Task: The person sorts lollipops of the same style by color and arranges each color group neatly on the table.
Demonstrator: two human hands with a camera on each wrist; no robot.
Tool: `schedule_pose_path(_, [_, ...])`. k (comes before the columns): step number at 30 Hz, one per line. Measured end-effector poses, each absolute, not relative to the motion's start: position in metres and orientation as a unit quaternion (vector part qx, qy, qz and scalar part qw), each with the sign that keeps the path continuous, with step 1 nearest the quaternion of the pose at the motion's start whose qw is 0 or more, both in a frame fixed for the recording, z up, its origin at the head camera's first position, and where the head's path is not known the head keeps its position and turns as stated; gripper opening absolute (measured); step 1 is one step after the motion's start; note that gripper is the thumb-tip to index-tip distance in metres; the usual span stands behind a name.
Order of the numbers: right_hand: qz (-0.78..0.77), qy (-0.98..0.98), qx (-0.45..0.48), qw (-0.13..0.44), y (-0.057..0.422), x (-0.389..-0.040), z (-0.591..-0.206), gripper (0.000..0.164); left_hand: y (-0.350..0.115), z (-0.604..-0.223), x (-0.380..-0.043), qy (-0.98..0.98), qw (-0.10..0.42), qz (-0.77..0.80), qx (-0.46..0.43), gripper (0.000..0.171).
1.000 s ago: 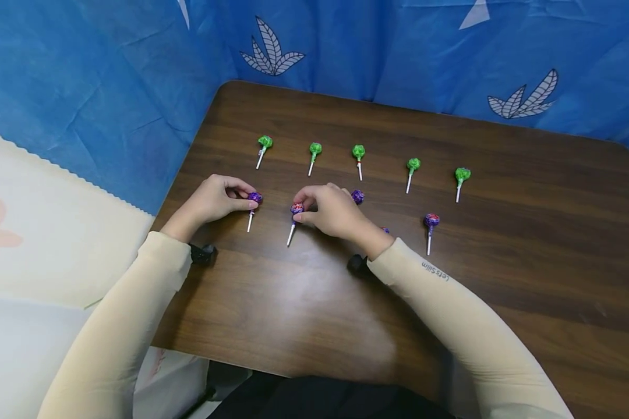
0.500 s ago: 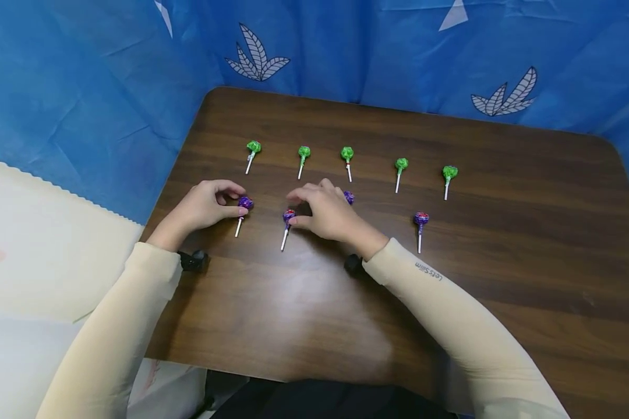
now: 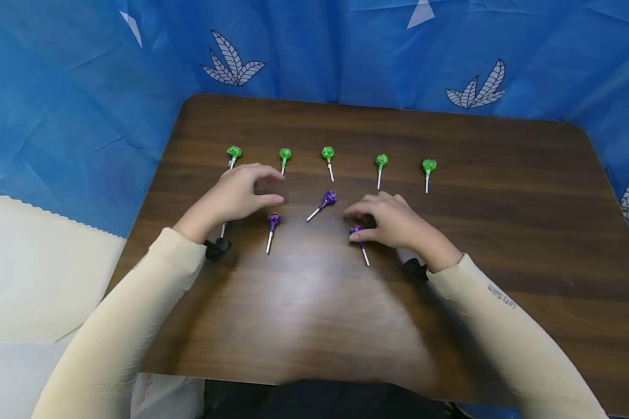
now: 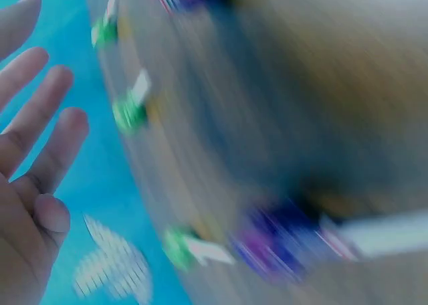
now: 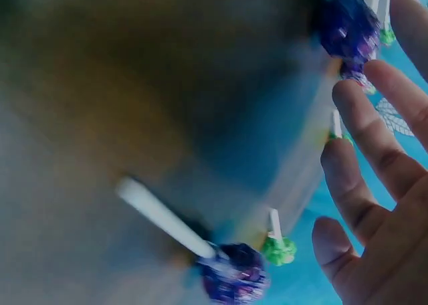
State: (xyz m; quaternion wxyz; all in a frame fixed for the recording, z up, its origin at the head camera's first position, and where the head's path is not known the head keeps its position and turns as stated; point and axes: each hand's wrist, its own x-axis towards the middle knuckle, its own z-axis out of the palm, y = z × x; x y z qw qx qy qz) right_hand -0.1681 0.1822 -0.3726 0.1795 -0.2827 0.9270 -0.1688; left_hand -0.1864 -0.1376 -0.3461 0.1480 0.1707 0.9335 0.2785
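Observation:
My left hand (image 3: 238, 195) hovers with fingers spread over the left part of the table. Behind it a purple lollipop is mostly hidden, only its white stick (image 3: 223, 230) showing. Just right of that hand lies a red-topped purple lollipop (image 3: 274, 219), and another purple lollipop (image 3: 329, 198) lies slanted in the middle. My right hand (image 3: 390, 221) reaches over a third purple lollipop (image 3: 355, 230), thumb overlapping its head. In the right wrist view the fingers look loosely extended, with a purple lollipop (image 5: 348, 31) close to the fingertips and another (image 5: 234, 273) lower down.
Several green lollipops, such as one (image 3: 327, 153) mid-row, lie in a line toward the back of the brown wooden table (image 3: 304, 326). A blue curtain (image 3: 314, 52) with leaf prints hangs behind. A pale cloth (image 3: 42, 273) is at the left.
My left hand has let go of the leftmost purple lollipop and moved right. My right hand has left the second purple lollipop and shifted right to another. The head view has shifted too.

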Motion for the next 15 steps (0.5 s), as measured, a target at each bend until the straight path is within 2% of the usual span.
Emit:
schedule_pose_path(7, [-0.169,0.936,-0.26,0.164,0.19,-0.162,-0.382,0.033,-0.063,-0.348,-0.212,0.94,0.183,0.174,0.23,0.044])
schedule_pose_path(15, [-0.174,0.95,-0.219,0.142,0.201,-0.161,-0.386,0.029,-0.022,-0.358,-0.22,0.942,0.205,0.088,0.249,0.028])
